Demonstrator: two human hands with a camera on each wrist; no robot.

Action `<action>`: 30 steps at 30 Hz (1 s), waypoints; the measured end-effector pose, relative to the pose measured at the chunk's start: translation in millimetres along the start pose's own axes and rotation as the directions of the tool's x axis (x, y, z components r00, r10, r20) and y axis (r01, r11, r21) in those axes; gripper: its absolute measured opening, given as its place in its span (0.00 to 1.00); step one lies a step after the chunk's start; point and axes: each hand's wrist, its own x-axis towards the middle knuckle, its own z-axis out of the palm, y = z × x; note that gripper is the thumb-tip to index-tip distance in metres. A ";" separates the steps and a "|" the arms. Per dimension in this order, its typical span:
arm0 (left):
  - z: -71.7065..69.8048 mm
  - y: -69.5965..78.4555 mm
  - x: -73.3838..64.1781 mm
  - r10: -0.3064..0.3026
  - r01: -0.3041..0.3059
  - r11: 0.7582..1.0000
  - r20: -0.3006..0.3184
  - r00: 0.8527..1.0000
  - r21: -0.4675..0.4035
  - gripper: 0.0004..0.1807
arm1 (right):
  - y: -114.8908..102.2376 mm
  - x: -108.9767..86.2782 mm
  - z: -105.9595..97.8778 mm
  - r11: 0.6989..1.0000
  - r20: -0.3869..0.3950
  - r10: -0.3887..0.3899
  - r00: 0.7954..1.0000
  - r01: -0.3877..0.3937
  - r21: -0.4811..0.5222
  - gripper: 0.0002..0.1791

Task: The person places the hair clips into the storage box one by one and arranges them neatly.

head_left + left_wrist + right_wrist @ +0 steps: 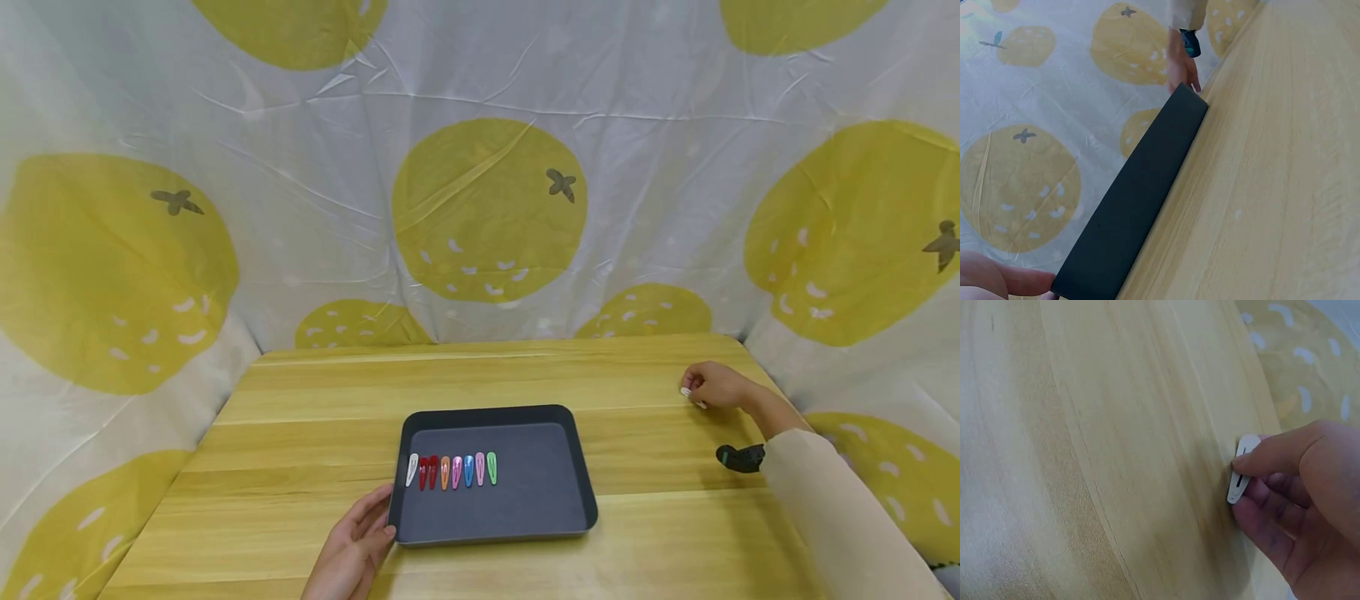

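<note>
My left hand (351, 546) grips the dark grey baking tray (517, 533) at its left side, the thumb on the rim near the front corner. In the left wrist view that thumb (1025, 281) meets the tray's near end. Inside the tray's left half, several snap hair clips lie in a row: a white clip (412, 470) leftmost, then red, orange, pink, blue, mauve and a green clip (492, 468). Over at the table's far right, my right hand (716, 385) pinches a white snap hair clip (1239, 481) between thumb and fingers, close to the wood.
The wooden table (300, 433) stretches around the tray, its right edge close to my right hand. A white curtain (315, 208) with yellow fruit prints hangs behind and at both sides. A black device (740, 457) is at my right wrist.
</note>
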 end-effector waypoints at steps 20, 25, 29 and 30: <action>0.8 -0.6 -0.7 0.008 -0.009 1.000 -0.013 1.000 -0.010 0.36 | -12.5 10.9 4.5 0.953 -0.015 0.086 0.996 -0.078 0.292 0.11; 0.3 0.4 -0.5 0.003 -0.003 1.000 -0.002 1.000 -0.006 0.36 | -22.1 11.0 5.7 0.930 -0.009 0.036 0.999 -0.030 0.367 0.13; 0.5 1.4 -0.4 -0.001 0.001 1.000 0.000 1.000 0.001 0.36 | -28.8 11.2 6.7 0.900 0.008 -0.008 1.000 0.004 0.435 0.13; 0.6 1.6 -0.3 -0.002 0.002 1.000 0.000 1.000 0.004 0.36 | -30.0 11.4 6.9 0.891 0.014 -0.015 1.000 0.007 0.454 0.13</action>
